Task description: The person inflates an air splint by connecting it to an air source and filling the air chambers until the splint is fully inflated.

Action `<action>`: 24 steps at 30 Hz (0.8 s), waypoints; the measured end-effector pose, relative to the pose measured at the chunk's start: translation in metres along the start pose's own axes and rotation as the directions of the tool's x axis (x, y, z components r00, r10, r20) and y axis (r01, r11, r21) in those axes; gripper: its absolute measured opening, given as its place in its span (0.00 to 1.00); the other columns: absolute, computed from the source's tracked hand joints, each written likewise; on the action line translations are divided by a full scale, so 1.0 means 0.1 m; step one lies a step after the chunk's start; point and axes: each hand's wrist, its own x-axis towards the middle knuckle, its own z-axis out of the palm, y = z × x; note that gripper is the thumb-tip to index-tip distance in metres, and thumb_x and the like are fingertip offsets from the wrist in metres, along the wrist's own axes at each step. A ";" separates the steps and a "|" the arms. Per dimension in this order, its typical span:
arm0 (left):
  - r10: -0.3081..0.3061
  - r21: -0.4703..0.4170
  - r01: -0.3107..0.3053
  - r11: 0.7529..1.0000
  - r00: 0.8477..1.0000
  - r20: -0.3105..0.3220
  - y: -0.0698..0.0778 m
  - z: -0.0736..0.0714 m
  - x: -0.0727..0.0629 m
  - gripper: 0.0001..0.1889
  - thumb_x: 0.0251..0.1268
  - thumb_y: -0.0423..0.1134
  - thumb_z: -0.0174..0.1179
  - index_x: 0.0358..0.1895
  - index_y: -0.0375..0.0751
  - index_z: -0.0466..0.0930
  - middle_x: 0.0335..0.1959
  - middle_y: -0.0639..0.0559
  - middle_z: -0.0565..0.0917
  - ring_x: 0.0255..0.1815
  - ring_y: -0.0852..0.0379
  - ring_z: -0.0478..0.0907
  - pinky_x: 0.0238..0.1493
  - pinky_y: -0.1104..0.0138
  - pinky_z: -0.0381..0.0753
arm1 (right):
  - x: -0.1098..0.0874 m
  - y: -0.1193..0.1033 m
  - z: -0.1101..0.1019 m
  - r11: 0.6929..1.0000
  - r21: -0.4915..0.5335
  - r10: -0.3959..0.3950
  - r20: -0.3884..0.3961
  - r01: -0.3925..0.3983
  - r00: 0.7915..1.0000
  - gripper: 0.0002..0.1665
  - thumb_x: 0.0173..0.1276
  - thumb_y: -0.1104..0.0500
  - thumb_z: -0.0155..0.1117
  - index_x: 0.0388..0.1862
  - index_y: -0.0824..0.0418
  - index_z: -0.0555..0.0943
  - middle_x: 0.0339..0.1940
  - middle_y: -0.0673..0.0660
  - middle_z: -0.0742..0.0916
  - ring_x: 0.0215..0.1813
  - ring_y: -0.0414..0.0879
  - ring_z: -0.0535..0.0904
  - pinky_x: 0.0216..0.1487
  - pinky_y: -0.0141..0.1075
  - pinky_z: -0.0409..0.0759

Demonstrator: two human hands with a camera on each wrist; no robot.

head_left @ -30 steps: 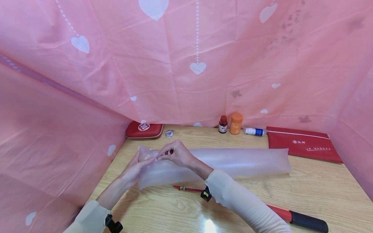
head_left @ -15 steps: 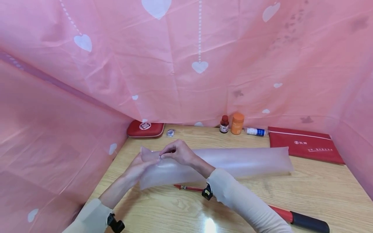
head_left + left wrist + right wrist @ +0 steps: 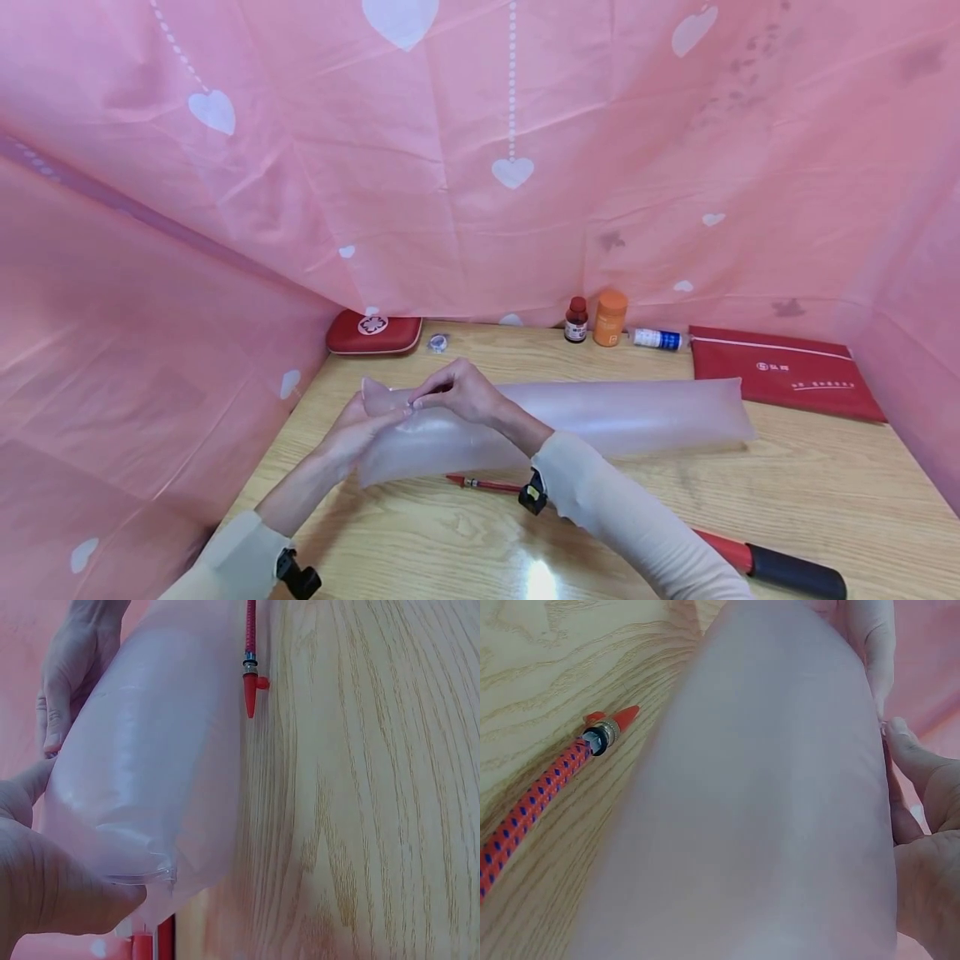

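A long, puffed-up inflatable tube (image 3: 615, 412) of translucent pinkish plastic lies across the table, its left end at my hands. My left hand (image 3: 352, 435) holds that end, palm behind the film and thumb along the near side. With thumb and forefinger, my right hand (image 3: 467, 396) pinches a small clear valve (image 3: 885, 727) on the tube's far edge, right at the left hand's fingertips. Most of the valve is hidden by the fingers. The left wrist view shows the tube's flattened end seam beside the left hand (image 3: 52, 881).
A hose with a red nozzle (image 3: 250, 697) lies near the tube; a red pump with a black handle (image 3: 795, 571) is front right. Behind stand a red case (image 3: 375, 333), tape roll (image 3: 438, 342), brown bottle (image 3: 576, 321), orange jar (image 3: 611, 318), bandage roll (image 3: 657, 338) and red pouch (image 3: 783, 371).
Both hands have shifted slightly right along the tube's end, the left thumb now up against the right fingertips. The valve, visible a second ago, is now mostly covered. Little differs from half a second ago.
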 end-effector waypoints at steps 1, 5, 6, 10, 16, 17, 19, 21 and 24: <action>0.005 0.004 -0.005 1.000 1.000 -0.001 0.00 0.00 0.00 0.33 0.69 0.39 0.74 0.71 0.36 0.68 0.59 0.48 0.84 0.56 0.56 0.80 0.61 0.64 0.74 | 0.00 0.00 0.00 1.000 -0.006 0.000 0.003 0.000 1.000 0.04 0.67 0.67 0.77 0.40 0.63 0.94 0.37 0.53 0.94 0.40 0.39 0.88 0.40 0.29 0.79; 0.023 0.013 -0.023 1.000 1.000 -0.017 0.00 0.01 -0.01 0.33 0.66 0.37 0.75 0.69 0.35 0.69 0.59 0.46 0.85 0.56 0.55 0.81 0.59 0.65 0.77 | 0.01 -0.03 -0.01 0.999 -0.033 0.010 0.021 -0.009 1.000 0.03 0.66 0.68 0.77 0.38 0.64 0.94 0.37 0.54 0.94 0.40 0.38 0.88 0.43 0.30 0.83; 0.028 0.023 -0.027 0.999 0.999 -0.021 0.00 0.01 -0.01 0.33 0.66 0.37 0.75 0.69 0.34 0.69 0.59 0.45 0.85 0.57 0.54 0.80 0.59 0.65 0.77 | 0.01 -0.04 -0.01 0.999 -0.041 0.013 0.028 -0.012 1.000 0.03 0.66 0.69 0.77 0.38 0.65 0.94 0.37 0.55 0.94 0.40 0.39 0.88 0.44 0.31 0.84; 0.011 0.071 -0.007 0.997 0.998 -0.062 0.00 0.01 -0.02 0.38 0.62 0.39 0.79 0.71 0.36 0.68 0.63 0.42 0.81 0.61 0.49 0.78 0.64 0.59 0.75 | 0.03 -0.10 -0.04 0.996 -0.084 0.034 0.059 -0.029 0.998 0.04 0.64 0.70 0.78 0.37 0.65 0.94 0.36 0.56 0.94 0.40 0.40 0.89 0.47 0.33 0.85; -0.003 0.129 0.015 0.992 0.996 -0.093 0.01 0.01 -0.03 0.45 0.60 0.43 0.80 0.76 0.37 0.64 0.68 0.41 0.77 0.67 0.45 0.74 0.70 0.51 0.69 | 0.05 -0.13 -0.05 0.994 -0.104 0.043 0.095 -0.033 0.995 0.05 0.63 0.72 0.78 0.37 0.66 0.94 0.36 0.58 0.93 0.39 0.40 0.89 0.47 0.32 0.85; 0.002 0.134 0.011 0.991 0.995 -0.097 0.01 0.01 -0.03 0.46 0.59 0.42 0.81 0.76 0.36 0.64 0.68 0.41 0.77 0.67 0.45 0.74 0.70 0.51 0.69 | 0.05 -0.13 -0.04 0.994 -0.103 0.044 0.097 -0.034 0.994 0.05 0.63 0.72 0.79 0.37 0.66 0.94 0.36 0.58 0.93 0.39 0.40 0.89 0.47 0.32 0.86; 0.018 0.148 -0.003 0.989 0.995 -0.101 0.00 0.01 -0.03 0.47 0.59 0.42 0.81 0.77 0.34 0.63 0.68 0.39 0.78 0.67 0.45 0.74 0.71 0.51 0.69 | 0.05 -0.14 -0.05 0.994 -0.104 0.053 0.095 -0.043 0.994 0.05 0.62 0.71 0.79 0.36 0.65 0.94 0.35 0.58 0.93 0.39 0.40 0.89 0.46 0.32 0.86; 0.026 0.162 -0.007 0.987 0.993 -0.113 0.00 0.02 -0.04 0.48 0.58 0.42 0.81 0.78 0.34 0.62 0.68 0.39 0.77 0.68 0.45 0.73 0.71 0.50 0.68 | 0.05 -0.15 -0.05 0.993 -0.103 0.058 0.092 -0.048 0.994 0.05 0.62 0.71 0.80 0.36 0.65 0.94 0.35 0.57 0.93 0.39 0.40 0.89 0.46 0.32 0.86; 0.030 0.172 -0.010 0.985 0.993 -0.112 0.01 0.02 -0.05 0.48 0.59 0.42 0.81 0.77 0.35 0.61 0.69 0.39 0.75 0.69 0.44 0.71 0.73 0.47 0.66 | 0.04 -0.16 -0.05 0.993 -0.110 0.057 0.089 -0.047 0.994 0.04 0.62 0.71 0.80 0.34 0.65 0.94 0.34 0.57 0.93 0.38 0.40 0.88 0.46 0.32 0.86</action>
